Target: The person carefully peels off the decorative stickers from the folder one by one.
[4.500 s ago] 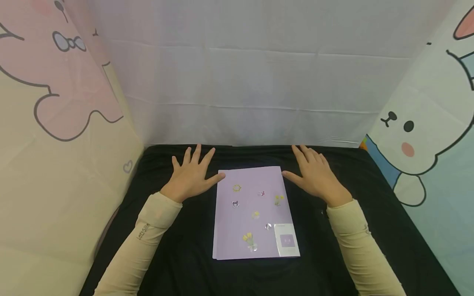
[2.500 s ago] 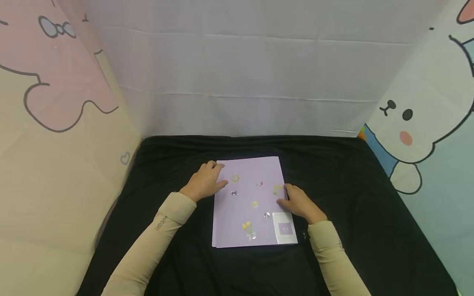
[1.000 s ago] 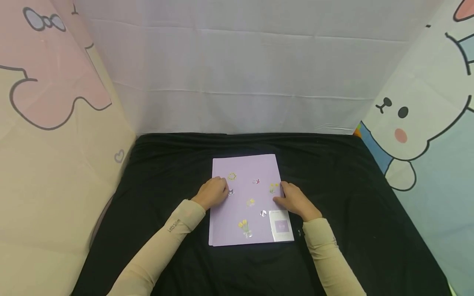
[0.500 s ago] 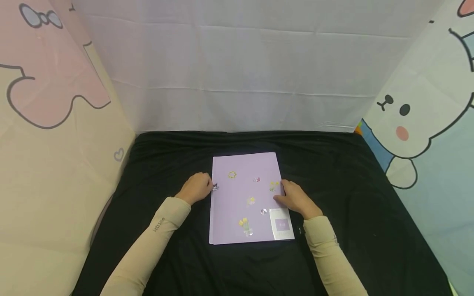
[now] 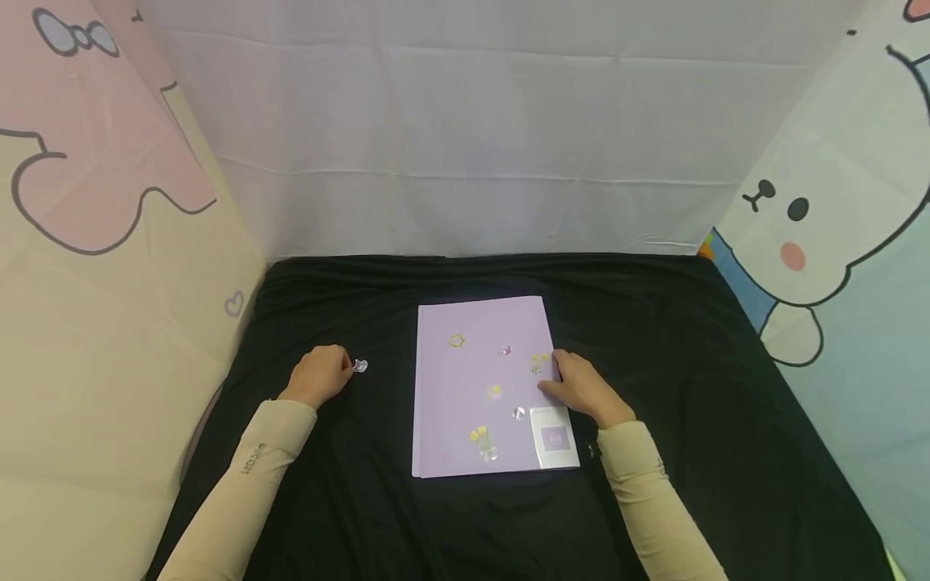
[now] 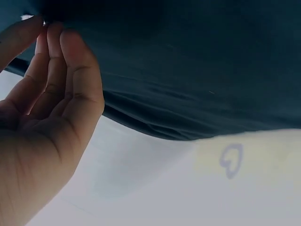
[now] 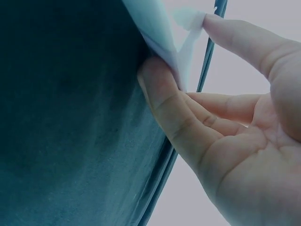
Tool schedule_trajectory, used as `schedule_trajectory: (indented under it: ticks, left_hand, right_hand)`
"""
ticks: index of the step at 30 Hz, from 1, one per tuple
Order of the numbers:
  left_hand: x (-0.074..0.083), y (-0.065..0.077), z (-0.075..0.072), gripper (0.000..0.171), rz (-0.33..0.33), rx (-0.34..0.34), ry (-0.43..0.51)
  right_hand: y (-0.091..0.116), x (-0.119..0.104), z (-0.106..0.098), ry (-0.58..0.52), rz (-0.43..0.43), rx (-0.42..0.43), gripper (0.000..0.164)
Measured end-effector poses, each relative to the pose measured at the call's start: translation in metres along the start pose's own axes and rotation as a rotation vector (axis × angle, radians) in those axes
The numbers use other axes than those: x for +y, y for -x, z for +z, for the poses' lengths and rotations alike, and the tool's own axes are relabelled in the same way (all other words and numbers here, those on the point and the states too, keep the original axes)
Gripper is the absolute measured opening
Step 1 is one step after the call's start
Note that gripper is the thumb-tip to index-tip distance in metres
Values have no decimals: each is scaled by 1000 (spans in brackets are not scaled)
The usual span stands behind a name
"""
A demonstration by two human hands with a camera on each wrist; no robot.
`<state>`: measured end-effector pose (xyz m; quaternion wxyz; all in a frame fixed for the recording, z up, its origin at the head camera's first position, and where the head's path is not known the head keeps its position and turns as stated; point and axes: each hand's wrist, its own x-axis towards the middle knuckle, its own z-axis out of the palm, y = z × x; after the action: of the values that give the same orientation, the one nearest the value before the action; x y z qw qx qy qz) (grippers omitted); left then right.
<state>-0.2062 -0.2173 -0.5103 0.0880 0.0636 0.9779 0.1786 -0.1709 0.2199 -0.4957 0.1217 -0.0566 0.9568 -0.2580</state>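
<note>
My left hand (image 5: 318, 377), off to the left of the lilac folder (image 5: 465, 436), pinches a small shiny sticker (image 5: 360, 365) between thumb and fingertips. In the left wrist view only a pale scrap of the sticker (image 6: 27, 17) shows past the thumb. My right hand (image 5: 584, 391) holds the folder's right edge. Its thumb lies on the cover and its fingers sit along the side, as the right wrist view shows with the folder's corner (image 7: 160, 33). Several stickers stay on the cover, among them a yellow ring (image 5: 456, 340) and yellow tulips (image 5: 483, 442).
Black cloth (image 5: 465, 532) covers the table under the folder. A white label (image 5: 555, 438) sits at the cover's lower right corner. A plain white curtain (image 5: 465, 161) stands behind, with cartoon-printed sheets (image 5: 145, 339) at both sides.
My left hand reached to the cover, took hold of the dark cat-like sticker near the left edge and carried it left over the black cloth. My right hand came in to the folder's edge and stayed.
</note>
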Motion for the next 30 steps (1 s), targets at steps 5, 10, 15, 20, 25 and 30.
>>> schedule_trajectory:
  ticks: [5, 10, 15, 20, 25, 30]
  left_hand:
    - [-10, 6, -7, 7, -3, 27, -28]
    - [-13, 8, -11, 9, -22, 37, -29]
    - [-11, 7, -9, 10, -13, 45, -23]
    - [-3, 1, -7, 12, -12, 47, -13]
    - [10, -7, -5, 13, -8, 26, 5]
    - [31, -21, 1, 14, 58, 58, 1]
  right_hand:
    - [-1, -1, -3, -6, 11, -6, 62]
    - [0, -2, -3, -9, 24, -12, 64]
    - [0, -2, 0, -12, 23, -9, 65]
    - [0, -1, -1, -13, 19, -3, 63]
    - [-2, 0, -1, -6, 18, -3, 63]
    - [-2, 1, 0, -2, 9, -1, 62]
